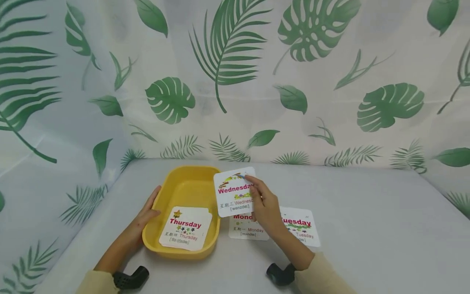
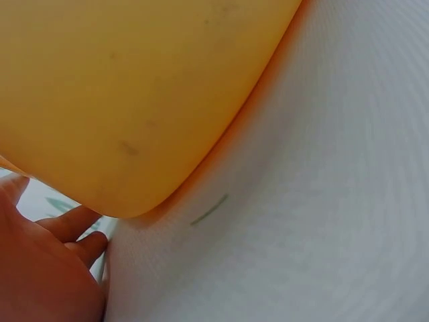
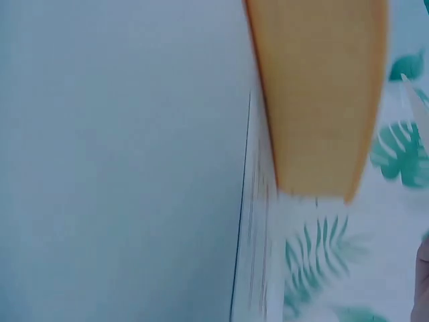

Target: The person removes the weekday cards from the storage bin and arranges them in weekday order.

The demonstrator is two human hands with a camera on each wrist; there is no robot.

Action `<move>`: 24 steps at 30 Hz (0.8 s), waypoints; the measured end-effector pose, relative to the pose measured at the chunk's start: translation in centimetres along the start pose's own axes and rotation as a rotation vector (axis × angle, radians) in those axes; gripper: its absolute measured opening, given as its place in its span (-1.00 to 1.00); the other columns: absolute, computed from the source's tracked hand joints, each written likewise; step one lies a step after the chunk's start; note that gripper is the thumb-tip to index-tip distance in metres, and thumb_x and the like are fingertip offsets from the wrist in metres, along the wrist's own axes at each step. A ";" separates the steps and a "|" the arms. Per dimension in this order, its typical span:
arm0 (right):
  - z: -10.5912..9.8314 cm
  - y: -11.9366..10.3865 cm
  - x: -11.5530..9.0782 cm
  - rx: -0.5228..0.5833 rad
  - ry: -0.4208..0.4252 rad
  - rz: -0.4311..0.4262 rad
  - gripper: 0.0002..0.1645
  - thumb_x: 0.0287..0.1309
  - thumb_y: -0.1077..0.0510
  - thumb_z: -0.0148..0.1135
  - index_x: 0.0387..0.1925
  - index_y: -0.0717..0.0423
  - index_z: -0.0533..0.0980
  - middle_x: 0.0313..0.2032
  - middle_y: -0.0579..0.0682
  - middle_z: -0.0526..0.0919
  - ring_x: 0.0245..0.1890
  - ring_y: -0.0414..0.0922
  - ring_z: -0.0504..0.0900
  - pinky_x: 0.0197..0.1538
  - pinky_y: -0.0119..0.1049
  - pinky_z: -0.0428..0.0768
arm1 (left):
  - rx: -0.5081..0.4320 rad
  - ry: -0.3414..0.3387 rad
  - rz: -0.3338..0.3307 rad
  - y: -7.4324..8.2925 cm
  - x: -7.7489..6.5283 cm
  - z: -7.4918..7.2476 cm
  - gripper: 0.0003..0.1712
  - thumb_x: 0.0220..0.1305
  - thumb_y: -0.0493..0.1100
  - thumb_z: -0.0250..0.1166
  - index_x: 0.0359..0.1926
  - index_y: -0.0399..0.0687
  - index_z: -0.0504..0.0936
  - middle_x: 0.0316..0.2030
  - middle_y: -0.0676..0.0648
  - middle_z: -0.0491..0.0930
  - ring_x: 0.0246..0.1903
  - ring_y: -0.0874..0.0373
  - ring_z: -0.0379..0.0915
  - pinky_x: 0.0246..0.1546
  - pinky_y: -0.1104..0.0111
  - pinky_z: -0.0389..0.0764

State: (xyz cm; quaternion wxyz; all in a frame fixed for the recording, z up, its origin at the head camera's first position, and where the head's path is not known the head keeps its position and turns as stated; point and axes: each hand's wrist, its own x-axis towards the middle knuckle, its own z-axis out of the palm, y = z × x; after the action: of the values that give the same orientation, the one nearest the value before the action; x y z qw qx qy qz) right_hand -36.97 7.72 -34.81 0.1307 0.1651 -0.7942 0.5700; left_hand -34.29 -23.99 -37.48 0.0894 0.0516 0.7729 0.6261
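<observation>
My right hand (image 1: 266,206) pinches a white Wednesday flashcard (image 1: 229,196) by its right side, just above the right rim of a yellow plastic tub (image 1: 191,172). Inside the tub, at its near end, lies a stack of flashcards with the Thursday card (image 1: 187,234) on top. My left hand (image 1: 141,220) holds the tub's left side, thumb over the rim and fingers along the outer wall. In the left wrist view, the fingers (image 2: 70,225) show beside the tub's underside (image 2: 134,100). Only a sliver of the right hand (image 3: 421,285) appears in the right wrist view.
On the grey-white table (image 1: 367,204), right of the tub, lie a Monday card (image 1: 245,232) and a Tuesday card (image 1: 304,224), both partly hidden by my right hand and forearm. A leaf-patterned cloth (image 1: 238,118) hangs behind the table and along its left side.
</observation>
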 end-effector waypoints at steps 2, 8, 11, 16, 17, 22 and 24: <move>-1.4 0.4 -0.2 -0.017 0.027 0.011 -0.60 0.34 0.14 -0.19 0.16 -0.06 0.37 -0.34 0.13 0.57 -0.81 -0.25 0.36 -0.78 -0.44 0.33 | -0.002 -0.003 -0.004 0.1 0.1 -0.1 -0.22 0.29 -0.16 -0.19 0.42 0.22 -0.36 0.43 0.04 -0.43 0.41 -0.02 -0.44 0.26 0.54 -0.02; -4.9 1.0 -0.7 -0.098 0.068 0.041 -0.59 0.35 0.13 -0.19 0.18 0.01 0.35 -0.29 0.18 0.54 -0.77 -0.23 0.37 -0.75 -0.46 0.33 | -0.045 -0.018 0.012 0.1 0.2 0.0 -0.21 0.29 -0.19 -0.19 0.42 0.19 -0.38 0.44 0.00 -0.42 0.39 -0.05 -0.39 -0.02 0.82 0.11; -6.5 1.3 -1.1 -0.156 0.083 0.060 -0.59 0.35 0.13 -0.20 0.17 0.05 0.35 -0.27 0.18 0.54 -0.70 -0.25 0.41 -0.68 -0.46 0.39 | -0.030 -0.024 0.012 0.0 0.1 0.1 -0.21 0.30 -0.18 -0.18 0.42 0.23 -0.38 0.44 0.01 -0.43 0.39 -0.05 -0.39 -0.02 0.82 0.11; -9.8 2.0 -2.3 -0.240 0.119 0.141 -0.57 0.36 0.09 -0.24 0.18 0.07 0.33 -0.21 0.18 0.52 -0.63 -0.27 0.42 -0.67 -0.44 0.41 | -0.048 -0.033 0.017 0.0 0.1 0.1 -0.22 0.31 -0.15 -0.17 0.42 0.24 -0.37 0.44 0.02 -0.43 0.39 -0.05 -0.37 -0.03 0.81 0.14; -10.5 2.2 -2.6 -0.251 0.126 0.165 -0.56 0.36 0.07 -0.25 0.19 0.05 0.33 -0.20 0.18 0.51 -0.65 -0.27 0.40 -0.69 -0.44 0.39 | -0.048 -0.033 0.018 0.0 0.1 0.1 -0.22 0.31 -0.15 -0.17 0.42 0.23 -0.38 0.43 0.02 -0.43 0.39 -0.05 -0.37 -0.03 0.81 0.14; -14.0 2.7 -3.6 -0.291 0.121 0.251 -0.52 0.37 0.03 -0.28 0.23 0.07 0.28 -0.15 0.22 0.46 -0.79 -0.23 0.26 -0.75 -0.45 0.26 | -0.027 -0.019 0.001 0.1 0.1 -0.1 -0.21 0.30 -0.14 -0.16 0.41 0.27 -0.38 0.43 0.03 -0.44 0.39 -0.06 -0.38 -0.05 0.83 0.13; -15.2 2.9 -3.8 -0.339 0.092 0.284 -0.51 0.37 0.03 -0.28 0.24 0.09 0.27 -0.12 0.24 0.45 -0.80 -0.20 0.24 -0.75 -0.44 0.25 | -0.017 -0.017 -0.002 0.0 0.1 -0.1 -0.20 0.30 -0.14 -0.16 0.41 0.29 -0.38 0.43 0.03 -0.44 0.39 -0.07 -0.39 -0.04 0.82 0.12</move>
State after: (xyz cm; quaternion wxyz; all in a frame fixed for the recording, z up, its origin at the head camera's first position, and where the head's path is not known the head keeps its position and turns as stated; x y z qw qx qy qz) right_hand -34.40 23.43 -34.05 0.1108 0.0011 -0.8871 0.4481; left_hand -34.42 -24.05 -37.43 0.0968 0.0553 0.7668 0.6322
